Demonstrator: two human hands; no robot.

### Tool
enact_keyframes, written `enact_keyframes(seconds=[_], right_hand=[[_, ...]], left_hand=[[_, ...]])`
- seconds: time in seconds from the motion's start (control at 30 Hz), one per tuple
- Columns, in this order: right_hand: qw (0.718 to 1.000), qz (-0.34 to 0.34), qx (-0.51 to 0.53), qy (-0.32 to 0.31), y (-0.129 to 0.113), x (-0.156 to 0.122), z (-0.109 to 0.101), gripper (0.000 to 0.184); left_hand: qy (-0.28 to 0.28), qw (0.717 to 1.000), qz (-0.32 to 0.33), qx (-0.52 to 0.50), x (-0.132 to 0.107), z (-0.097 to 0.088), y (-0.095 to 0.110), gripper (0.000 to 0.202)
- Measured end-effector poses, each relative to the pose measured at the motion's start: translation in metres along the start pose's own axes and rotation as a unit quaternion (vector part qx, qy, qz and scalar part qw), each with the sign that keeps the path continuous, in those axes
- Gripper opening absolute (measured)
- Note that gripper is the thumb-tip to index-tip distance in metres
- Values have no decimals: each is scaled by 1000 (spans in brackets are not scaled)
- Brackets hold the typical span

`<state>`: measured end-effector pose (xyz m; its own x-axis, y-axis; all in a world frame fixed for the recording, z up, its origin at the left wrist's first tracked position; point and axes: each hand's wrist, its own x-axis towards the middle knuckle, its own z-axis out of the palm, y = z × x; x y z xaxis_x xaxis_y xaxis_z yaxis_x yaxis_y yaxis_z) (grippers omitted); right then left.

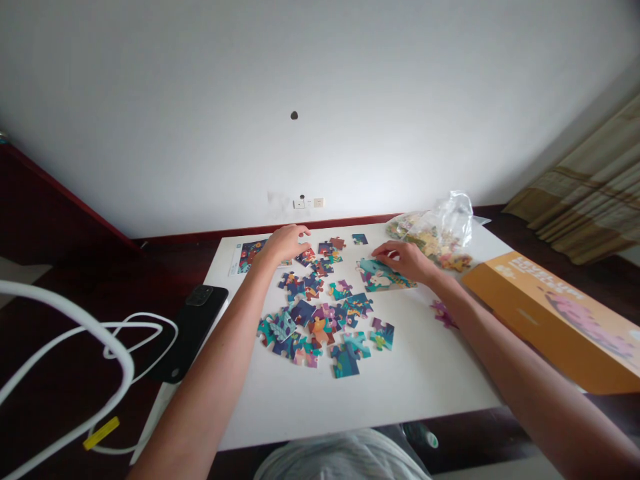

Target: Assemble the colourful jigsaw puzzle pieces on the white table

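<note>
White worktop (280, 413) carries loose jigsaw pieces (315, 327), spread centrally within reach. At 2 o'clock, the right hand (403, 260) lies on a joined puzzle section (383, 275), apparently steadying it; at 12 o'clock, the left hand (285, 243) hangs above the pieces. Fingers on both hands curl together; any grip cannot be told. Reference picture card (247, 257) sits at 11 o'clock.

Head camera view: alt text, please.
Two bare hands work over jigsaw pieces scattered on a white table: the left hand hovers beyond the pile, the right hand touches joined pieces showing a white rabbit. A plastic bag of pieces and an orange box lie to the right.
</note>
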<state>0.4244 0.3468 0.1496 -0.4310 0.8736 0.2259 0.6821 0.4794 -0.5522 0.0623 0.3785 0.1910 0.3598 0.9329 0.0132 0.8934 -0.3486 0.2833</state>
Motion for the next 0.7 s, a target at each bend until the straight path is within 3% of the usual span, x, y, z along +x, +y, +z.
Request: enact_keyframes(seconds=[0.1, 0.2, 0.3, 0.47, 0.57, 0.7], right_hand=[[1000, -10, -25, 6, -14, 0, -7, 27], [999, -24, -36, 11, -45, -2, -16, 27], [996, -67, -16, -60, -90, -7, -14, 28], [963, -171, -8, -209, -150, -19, 23, 47], [954, -196, -46, -224, -161, -24, 46, 56], [957, -174, -61, -225, -162, -25, 57, 42]], left_hand=[[-6, 1000, -11, 3, 0, 1, 0, 39], [-26, 999, -14, -14, -1, 2, 2, 39], [-17, 1000, -9, -14, -1, 1, 3, 37], [-4, 1000, 0, -5, -5, -6, 5, 36], [10, 1000, 14, -17, -8, -9, 6, 35], [17, 999, 18, -25, -11, -13, 4, 35]])
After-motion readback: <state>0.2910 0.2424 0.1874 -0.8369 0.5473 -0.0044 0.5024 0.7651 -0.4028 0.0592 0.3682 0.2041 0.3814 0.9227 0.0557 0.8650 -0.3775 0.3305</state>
